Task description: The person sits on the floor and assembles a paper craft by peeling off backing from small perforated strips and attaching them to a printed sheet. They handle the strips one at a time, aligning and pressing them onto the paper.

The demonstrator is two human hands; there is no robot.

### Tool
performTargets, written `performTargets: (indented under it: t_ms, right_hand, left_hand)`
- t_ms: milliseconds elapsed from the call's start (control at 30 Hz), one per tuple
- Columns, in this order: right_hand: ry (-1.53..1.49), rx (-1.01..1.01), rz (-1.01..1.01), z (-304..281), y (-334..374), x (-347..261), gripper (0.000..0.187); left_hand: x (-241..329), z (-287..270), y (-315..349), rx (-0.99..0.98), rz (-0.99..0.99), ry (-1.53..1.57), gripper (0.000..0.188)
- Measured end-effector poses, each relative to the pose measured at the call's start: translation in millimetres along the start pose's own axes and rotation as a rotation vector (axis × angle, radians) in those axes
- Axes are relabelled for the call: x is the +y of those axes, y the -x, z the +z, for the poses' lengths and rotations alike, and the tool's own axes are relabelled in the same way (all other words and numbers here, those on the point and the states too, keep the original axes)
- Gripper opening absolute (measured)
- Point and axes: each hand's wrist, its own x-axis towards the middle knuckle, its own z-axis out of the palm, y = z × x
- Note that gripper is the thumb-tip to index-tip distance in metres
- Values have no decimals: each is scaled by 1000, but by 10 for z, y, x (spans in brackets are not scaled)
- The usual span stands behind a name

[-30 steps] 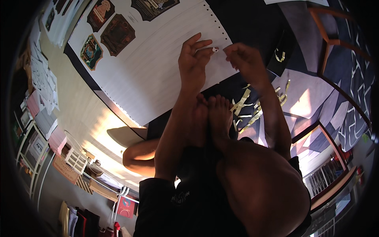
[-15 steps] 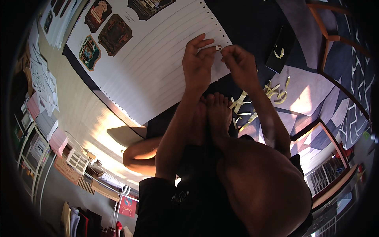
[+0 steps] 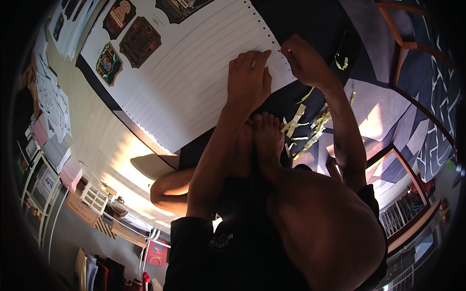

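A large white sheet (image 3: 194, 92) with long parallel lines and a row of dark holes along its far right edge lies in front of me. My left hand (image 3: 248, 81) rests on its right part, palm down, fingers slightly apart and the index finger stretched toward the holed edge. Just beyond that edge, over dark cloth, my right hand (image 3: 308, 63) is closed, its thumb and fingertips pressed together; whatever they hold is too small or hidden to make out. Pale yellow strips (image 3: 296, 120) lie scattered below my right hand, next to my bare foot (image 3: 268, 138).
A black flat box (image 3: 345, 56) with a curled yellow strip stands on the right. Several dark ornate printed labels (image 3: 141, 42) lie on the sheet's far left. Wooden chair frames (image 3: 405, 46) border the right side. Stacked papers (image 3: 53, 106) and a white rack (image 3: 41, 186) are at the left.
My hands were together at the holed edge over a small pale piece. Now my right hand has moved away rightward, and my left hand has turned palm down. The small piece no longer shows.
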Motion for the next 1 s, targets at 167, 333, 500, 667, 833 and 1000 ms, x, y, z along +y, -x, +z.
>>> performTargets:
  t_ms: [167,333,500,667,833,1000]
  right_hand:
    - [77,-27,-34,13,-63,19,12]
    - [163,-34,-9,38,-72,-28,8]
    - [297,-21,-2,85,-60,-9,11]
    - [313,-18,200,1,-87,-35,14]
    - [359,-3,394,8,-198,-86,30]
    - [389,-75,422,-20,-251,-130,41]
  left_hand:
    - [41,32,-2,-15,29,-115,46]
    - [62,46,1,-45,27,-172,52]
    - [71,90,3,-48,40,-230,53]
    - [52,114,32,-43,58,-286,50]
    - [72,117,50,-39,91,-323,45]
    - [105,90,102,-31,96,-336,44]
